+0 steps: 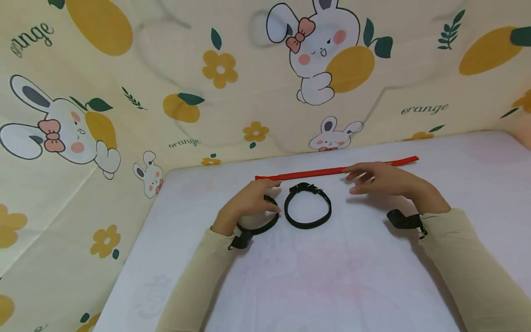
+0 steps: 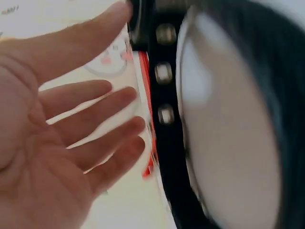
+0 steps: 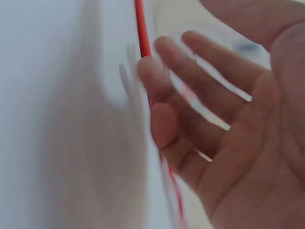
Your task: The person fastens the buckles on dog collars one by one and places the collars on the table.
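Two black buckled straps, each closed into a ring, lie side by side on the white table. The right ring [image 1: 308,226] shows its buckle at the far side. Over the left ring [image 1: 259,230] hovers my left hand [image 1: 251,199], hiding much of it. The left wrist view shows a black strap [image 2: 167,143] with metal-rimmed holes, the thumb tip beside it; whether they touch I cannot tell. A long, flat red strap [image 1: 309,174] stretches behind the rings. My right hand [image 1: 383,180] is by its right part, fingers loosely bent and holding nothing.
A patterned cloth [image 1: 232,101] with rabbits and oranges hangs behind and left of the white table [image 1: 332,286]. Each wrist carries a small black camera; the right camera [image 1: 401,219] stands out over the table.
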